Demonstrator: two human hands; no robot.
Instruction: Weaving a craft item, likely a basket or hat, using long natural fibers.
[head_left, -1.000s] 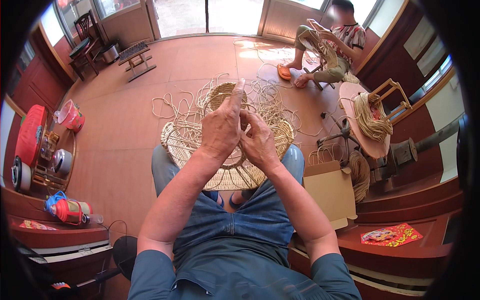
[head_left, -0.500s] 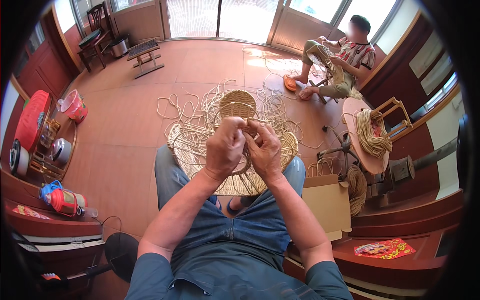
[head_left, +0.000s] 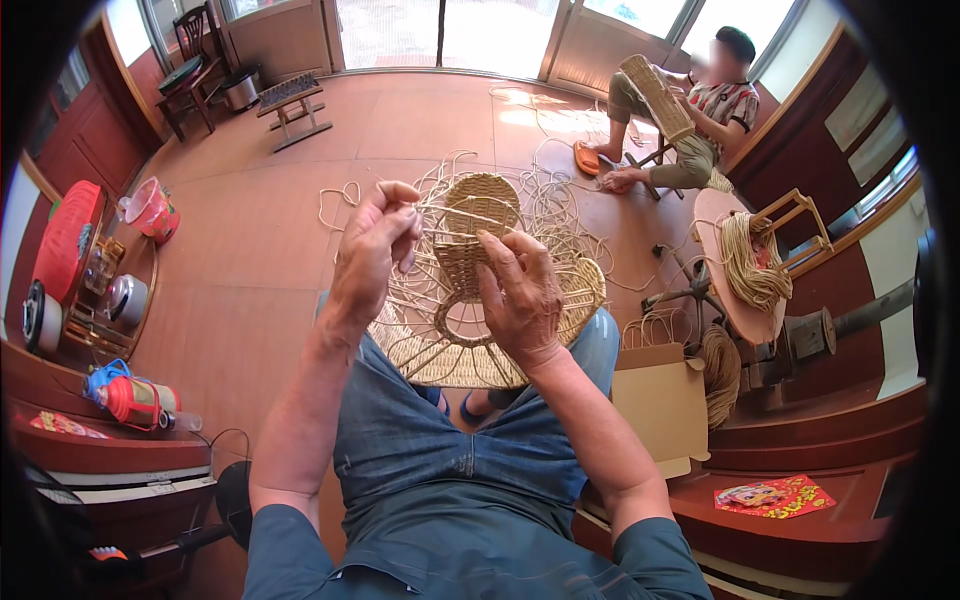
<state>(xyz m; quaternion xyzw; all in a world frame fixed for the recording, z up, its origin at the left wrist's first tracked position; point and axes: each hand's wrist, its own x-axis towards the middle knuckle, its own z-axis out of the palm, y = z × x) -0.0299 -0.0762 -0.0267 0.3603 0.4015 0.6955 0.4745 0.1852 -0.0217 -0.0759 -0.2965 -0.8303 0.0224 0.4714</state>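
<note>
Basketwork (head_left: 455, 362) of pale plaited fibre is lying at the person's jeans-clad knees (head_left: 598, 350), its broad band curving along the near side and its spokes converging inward. Tangled cord (head_left: 565, 215) is spreading over the red-brown floor (head_left: 250, 330) beyond. A cardboard box (head_left: 655, 400) is standing just beside the right knee. An upright hollow section (head_left: 463, 265) is rising from the basketwork's middle. The right hand (head_left: 525, 290) is reaching to its near right side, the grip loosely curled, thumb and forefinger apart; whether the fingertips are holding anything, one cannot tell. The left hand (head_left: 372, 245) is hovering at the section's left, its grip pinching a strand. A woven ring (head_left: 441, 325) is encircling a gap where the spokes are meeting. Thinnest of all, the strand (head_left: 443, 209) is running from the left fingertips toward the section.
</note>
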